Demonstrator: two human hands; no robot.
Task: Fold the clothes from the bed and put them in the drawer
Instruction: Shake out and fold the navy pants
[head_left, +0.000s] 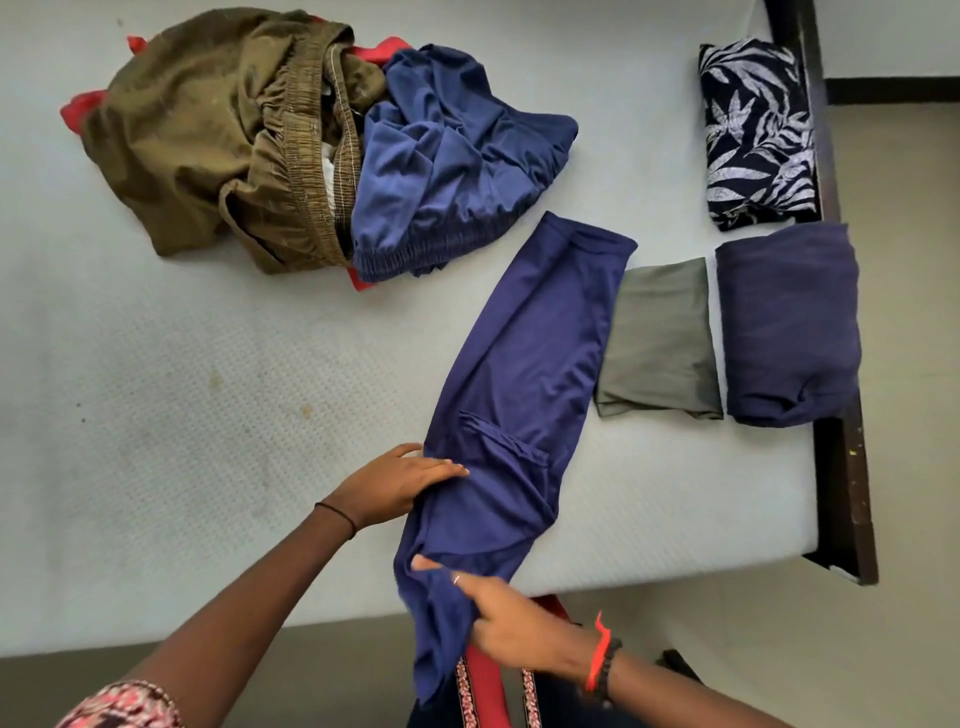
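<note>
1. The blue trousers (519, 384) lie stretched out on the mattress (208, 415), their long axis running from the near edge, by the person, up and slightly to the right toward the far hem, which ends just beside the folded grey-green garment (660, 343).

2. The waist end hangs over the near edge of the mattress, and both hands are at that end; the hem end lies well away from them, beyond easy reach without leaning.

3. The left hand (400, 483) rests on the left edge of the trousers around hip height, fingers flat and together, thumb apart (pressing or pinching the edge; I cannot tell which).

4. The right hand (509, 618) is lower and nearer the body, closed on a bunch of cloth at the waist where it droops off the mattress.

5. Judging by this layout, the coming fold runs along the long axis: the waist end, already in both hands, is the end to carry up toward the hem, so the hands work away from the body.

6. A folded dark navy garment (789, 322) and a leaf-print one (758, 135) sit by the right edge, with an unfolded heap of olive trousers (208, 140) and a blue garment (452, 156) at the far left. No drawer is in view.
</note>
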